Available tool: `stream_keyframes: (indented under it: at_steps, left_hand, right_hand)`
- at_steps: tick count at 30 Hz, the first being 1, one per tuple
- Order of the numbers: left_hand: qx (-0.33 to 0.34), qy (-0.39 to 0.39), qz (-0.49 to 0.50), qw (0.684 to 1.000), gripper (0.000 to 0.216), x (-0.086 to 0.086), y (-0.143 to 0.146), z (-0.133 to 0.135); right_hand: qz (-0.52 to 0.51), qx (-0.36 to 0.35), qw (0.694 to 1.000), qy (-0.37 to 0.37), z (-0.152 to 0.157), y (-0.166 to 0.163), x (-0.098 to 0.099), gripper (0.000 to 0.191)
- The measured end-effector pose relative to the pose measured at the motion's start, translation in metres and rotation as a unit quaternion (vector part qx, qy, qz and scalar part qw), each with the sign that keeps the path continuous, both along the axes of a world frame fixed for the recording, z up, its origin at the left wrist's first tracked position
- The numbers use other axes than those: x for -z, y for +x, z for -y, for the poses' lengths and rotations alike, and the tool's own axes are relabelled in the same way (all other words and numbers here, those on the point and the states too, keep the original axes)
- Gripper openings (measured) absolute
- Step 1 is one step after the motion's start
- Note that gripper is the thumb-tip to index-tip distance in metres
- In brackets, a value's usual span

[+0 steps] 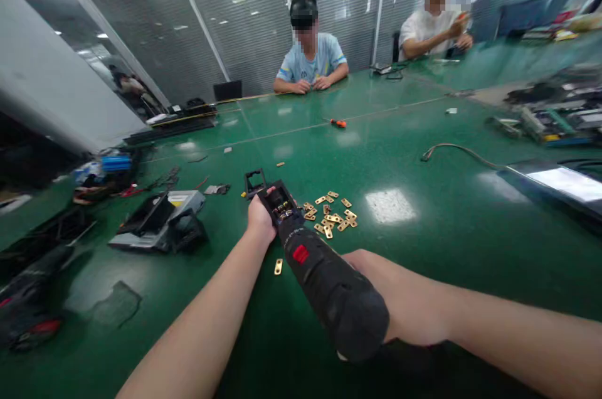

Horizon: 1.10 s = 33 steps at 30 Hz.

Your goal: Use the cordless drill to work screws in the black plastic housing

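Note:
My right hand (pixel 376 273) is wrapped round a black power screwdriver (pixel 332 289) with a red switch on top. The tool's front end points away from me and meets a black plastic housing (pixel 278 193); the tip itself is hidden behind the tool's body. Gripping that housing from its left side is my left hand (pixel 261 218). Brass-coloured metal parts show inside the open housing. Several small brass plates with two holes (pixel 333 218) lie heaped just right of it. One more brass plate (pixel 278 266) rests nearer to me, left of the tool.
A black frame piece (pixel 254 182) stands just beyond the housing. To the left are a grey-and-black device (pixel 160 220) and another power tool (pixel 35 298). An orange screwdriver (pixel 338 123) lies further back. A tablet (pixel 564 184) is at right; two people sit across the green table (pixel 451 229).

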State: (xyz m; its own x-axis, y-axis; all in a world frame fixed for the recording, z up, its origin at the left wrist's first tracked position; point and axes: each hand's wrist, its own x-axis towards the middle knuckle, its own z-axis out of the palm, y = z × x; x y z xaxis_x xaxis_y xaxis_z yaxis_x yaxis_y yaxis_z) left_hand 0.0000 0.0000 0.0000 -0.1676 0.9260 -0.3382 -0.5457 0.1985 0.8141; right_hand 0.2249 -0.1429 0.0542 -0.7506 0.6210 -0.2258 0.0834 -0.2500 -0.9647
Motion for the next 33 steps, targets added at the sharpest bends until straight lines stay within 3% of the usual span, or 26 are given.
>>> stream_keyframes:
  at_steps: [16, 28, 33]
  left_hand:
    - [0.001, -0.003, 0.01, 1.0, 0.027, -0.002, -0.001, 0.005]
    - [0.003, -0.006, -0.002, 1.0, 0.022, -0.002, -0.002, 0.005]
    - [-0.001, -0.005, 0.001, 1.0, 0.021, -0.003, 0.0, 0.005]
  right_hand:
    - [-0.024, -0.001, 0.999, -0.037, 0.003, -0.006, -0.002, 0.048]
    - [-0.023, 0.018, 0.999, -0.018, 0.003, -0.007, 0.007, 0.051]
    - [-0.015, 0.013, 0.999, -0.044, 0.002, -0.007, 0.01, 0.056]
